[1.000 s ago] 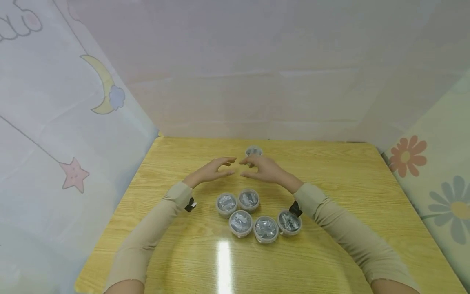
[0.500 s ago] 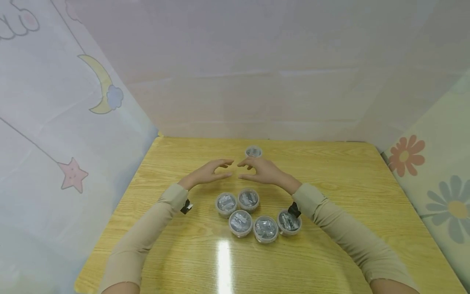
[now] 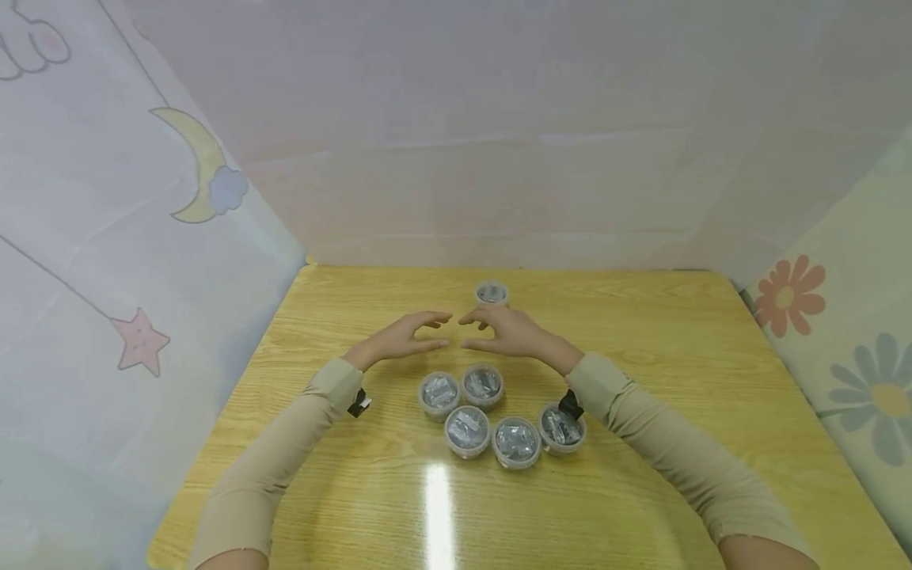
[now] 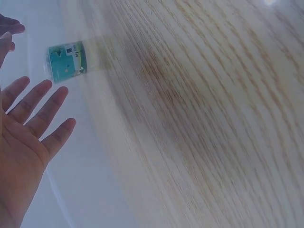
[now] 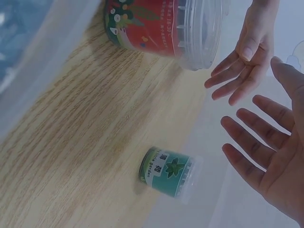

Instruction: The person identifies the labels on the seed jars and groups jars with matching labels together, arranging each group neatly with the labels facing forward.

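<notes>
My left hand (image 3: 402, 336) and right hand (image 3: 516, 331) face each other above the table, fingers loosely bent, a small gap between their fingertips. Neither holds anything. In the right wrist view the right palm (image 5: 278, 161) shows with fingers spread, the left hand (image 5: 254, 52) opposite. Just beyond the right hand stands a clear-lidded tub (image 3: 492, 292), its teal label (image 5: 166, 173) marked "little garden". Nearer the body, several similar tubs sit close together, among them a left one (image 3: 439, 393), a front one (image 3: 516, 442) and one by the right wrist (image 3: 561, 430).
The wooden table (image 3: 342, 491) carries a bright light reflection in front. A pale fabric wall (image 3: 456, 158) rises behind it, with printed side walls left and right. One tub has a red label (image 5: 152, 23); a blurred tub rim (image 5: 61, 61) fills the right wrist view's corner.
Both hands have shifted slightly left and a little nearer the body, still unfilled. The tubs have stayed in place.
</notes>
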`<state>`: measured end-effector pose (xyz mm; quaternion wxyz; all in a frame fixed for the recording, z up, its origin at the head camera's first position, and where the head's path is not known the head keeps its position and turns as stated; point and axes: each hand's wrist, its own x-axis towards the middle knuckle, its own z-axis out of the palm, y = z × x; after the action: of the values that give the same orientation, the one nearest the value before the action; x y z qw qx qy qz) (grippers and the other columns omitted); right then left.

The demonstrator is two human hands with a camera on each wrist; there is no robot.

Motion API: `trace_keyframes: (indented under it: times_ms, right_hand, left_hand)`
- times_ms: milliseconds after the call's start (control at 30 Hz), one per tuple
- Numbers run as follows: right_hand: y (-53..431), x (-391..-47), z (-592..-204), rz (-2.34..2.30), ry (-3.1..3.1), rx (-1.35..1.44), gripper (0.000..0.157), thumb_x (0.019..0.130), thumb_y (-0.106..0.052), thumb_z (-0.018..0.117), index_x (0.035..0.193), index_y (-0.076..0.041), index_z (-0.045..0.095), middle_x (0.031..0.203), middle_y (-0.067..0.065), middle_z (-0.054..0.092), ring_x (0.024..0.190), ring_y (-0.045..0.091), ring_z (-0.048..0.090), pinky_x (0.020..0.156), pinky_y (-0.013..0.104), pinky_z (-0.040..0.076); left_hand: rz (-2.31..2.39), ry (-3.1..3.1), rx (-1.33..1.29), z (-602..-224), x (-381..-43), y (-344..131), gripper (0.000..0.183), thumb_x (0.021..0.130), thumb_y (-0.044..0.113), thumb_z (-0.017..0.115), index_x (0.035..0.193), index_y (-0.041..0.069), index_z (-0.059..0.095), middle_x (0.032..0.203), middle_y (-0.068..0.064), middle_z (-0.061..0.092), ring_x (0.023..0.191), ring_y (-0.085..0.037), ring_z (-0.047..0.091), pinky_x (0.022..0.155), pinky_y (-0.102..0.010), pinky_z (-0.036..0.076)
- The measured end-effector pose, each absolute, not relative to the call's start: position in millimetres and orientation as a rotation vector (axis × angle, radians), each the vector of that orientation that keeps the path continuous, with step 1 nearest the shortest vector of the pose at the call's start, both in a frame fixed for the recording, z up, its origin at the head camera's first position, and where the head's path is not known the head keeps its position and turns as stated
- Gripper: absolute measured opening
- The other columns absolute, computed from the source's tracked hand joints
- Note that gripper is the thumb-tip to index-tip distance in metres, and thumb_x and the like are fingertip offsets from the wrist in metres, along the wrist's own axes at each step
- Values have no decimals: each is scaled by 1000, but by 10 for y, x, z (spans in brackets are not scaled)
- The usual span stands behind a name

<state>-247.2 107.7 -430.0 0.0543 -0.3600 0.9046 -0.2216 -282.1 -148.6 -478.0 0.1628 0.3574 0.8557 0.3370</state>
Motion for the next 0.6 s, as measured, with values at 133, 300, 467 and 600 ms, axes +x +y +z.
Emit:
trace_keyframes:
  times_ms: [133,300,467,600]
  right_hand:
    - [1068,-2466,-4283,-668,2740,-1099,49,88,-48,59,125,-16,58,122,5,58,101,26,62,75,39,54]
    - [1064,-2454,-4275,-644,2731,-1105,49,87,-49,58,124,-16,58,121,4,59,101,26,62,75,39,54]
    - [1060,-2446,-4303,-622,2715,-1129,51,87,-50,57,124,-15,58,120,6,59,99,26,62,75,39,54]
    - [1057,-2428,-4315,-622,2706,-1166,54,87,-52,57,124,-12,59,119,7,59,98,27,62,73,39,54]
  left_hand:
    - [948,2453,998,-4785,-2820,-1497,69,89,52,53,145,20,31,142,-4,41,126,-23,44,98,-50,42]
    - [937,2453,977,-4760,-2793,-1514,68,89,53,53,145,22,31,142,-3,42,126,-21,44,99,-48,42]
    - [936,2440,993,-4759,-2756,-1545,68,89,52,53,145,21,32,141,-5,43,125,-22,45,100,-49,42]
    - [931,2444,1007,-4772,-2738,-1569,69,88,53,53,144,17,33,141,-5,44,124,-23,47,100,-49,41]
